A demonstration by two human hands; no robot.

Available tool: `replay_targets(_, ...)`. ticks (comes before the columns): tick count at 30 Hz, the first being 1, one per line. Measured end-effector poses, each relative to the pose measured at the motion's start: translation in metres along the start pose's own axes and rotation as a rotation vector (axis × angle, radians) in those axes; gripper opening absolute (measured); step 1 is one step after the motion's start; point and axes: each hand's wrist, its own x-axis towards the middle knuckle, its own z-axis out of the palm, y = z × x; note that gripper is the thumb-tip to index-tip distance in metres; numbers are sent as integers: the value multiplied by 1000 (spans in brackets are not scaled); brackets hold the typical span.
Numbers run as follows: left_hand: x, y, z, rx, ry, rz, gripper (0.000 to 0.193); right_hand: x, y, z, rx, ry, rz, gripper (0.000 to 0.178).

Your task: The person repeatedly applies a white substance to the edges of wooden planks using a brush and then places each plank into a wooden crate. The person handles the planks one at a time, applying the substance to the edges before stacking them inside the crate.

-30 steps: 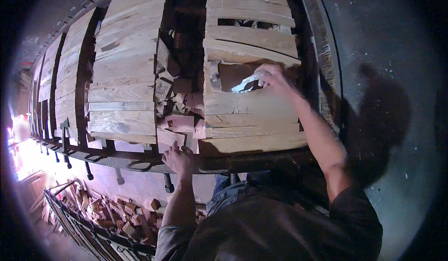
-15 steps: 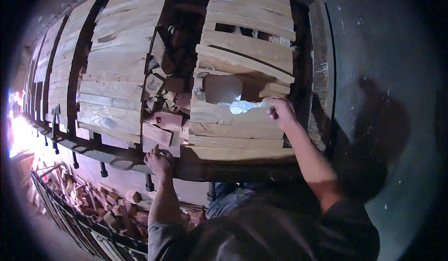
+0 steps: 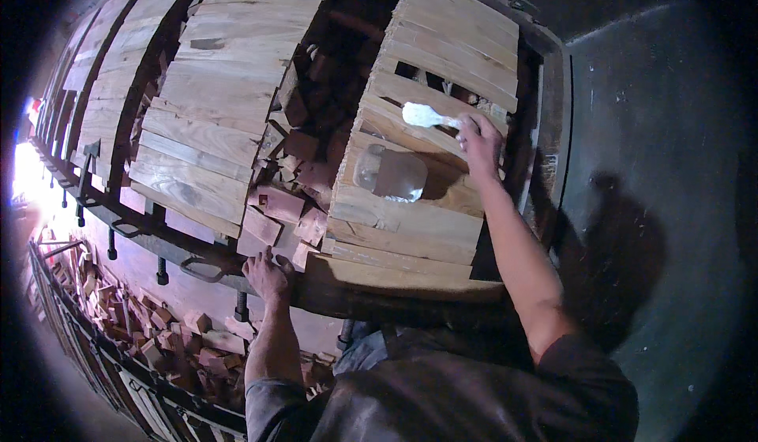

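Note:
In my right hand (image 3: 482,146) is a brush (image 3: 426,116), its head coated in thick white stuff. I grip it by the handle, fingers wrapped round, and hold the head out to the left over the wooden slats (image 3: 442,177). On these slats, nearer to me than the brush, sits a rounded see-through container (image 3: 390,173) with a white smear at its rim. My left hand (image 3: 268,274) rests on the near edge of the frame, fingers apart and bent over it, beside some loose wood blocks (image 3: 272,205).
More slat panels (image 3: 217,78) lie to the left, with dark gaps between them holding offcuts. A dark metal rail (image 3: 178,244) with hanging bolts runs along the near side. Below it, a bin (image 3: 158,323) holds many wood scraps. A grey wall (image 3: 632,165) stands on the right.
My right hand has lifted the brush away from the container's near rim and carried it farther off, past the container. The view has tilted slightly. My left hand keeps to the frame edge.

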Motion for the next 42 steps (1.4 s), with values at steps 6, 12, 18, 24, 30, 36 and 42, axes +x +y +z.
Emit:
replay_targets(6,0,-6,2,-63,11,4,34,34,-12,71,-357,-10,-288,19)
replay_targets(12,1,-3,-1,-58,64,-1,35,41,-25,108,-378,-108,-302,16)
replay_targets(18,1,-3,-4,-54,47,-14,35,31,-12,76,-461,-25,-253,19)
replay_targets(24,2,-3,-3,-57,26,15,35,18,6,19,-592,11,-191,20)
replay_targets(30,-1,-6,6,-15,33,23,36,-5,11,-37,-672,75,-131,19)
replay_targets(36,0,5,-7,-41,-7,37,35,-23,23,-86,-732,142,-41,16)
replay_targets(42,-2,-9,9,1,72,88,36,-37,19,-111,-796,176,-44,15)
